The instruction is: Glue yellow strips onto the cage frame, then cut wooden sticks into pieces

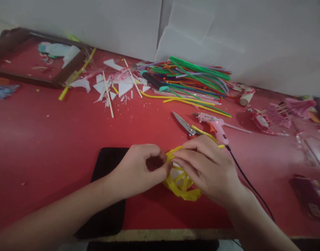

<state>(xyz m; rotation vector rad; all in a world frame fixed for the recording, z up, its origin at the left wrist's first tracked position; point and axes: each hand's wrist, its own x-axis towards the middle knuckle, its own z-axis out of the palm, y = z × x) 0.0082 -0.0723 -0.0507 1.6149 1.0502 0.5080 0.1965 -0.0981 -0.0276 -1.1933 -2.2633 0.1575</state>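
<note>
A round openwork piece of yellow pipe cleaners (187,194) with a pale inside is between my hands, near the table's front edge. My left hand (145,169) pinches its upper left rim between thumb and fingers. From the other side, my right hand (214,167) closes its fingertips on the top of the same rim and hides the right part. Just beyond my right hand lie scissors (184,122) with open blades and a pink glue gun (214,125), its small light glowing orange. A yellow pipe cleaner (204,132) crosses the scissors' handles.
A black flat slab (110,164) lies under my left forearm. Colourful pipe cleaners (199,75) are heaped by the wall, left of them white scraps (125,87) and sticks. A brown frame (55,80) is far left; pink crafts (282,113) and a dark red object (307,195) are right.
</note>
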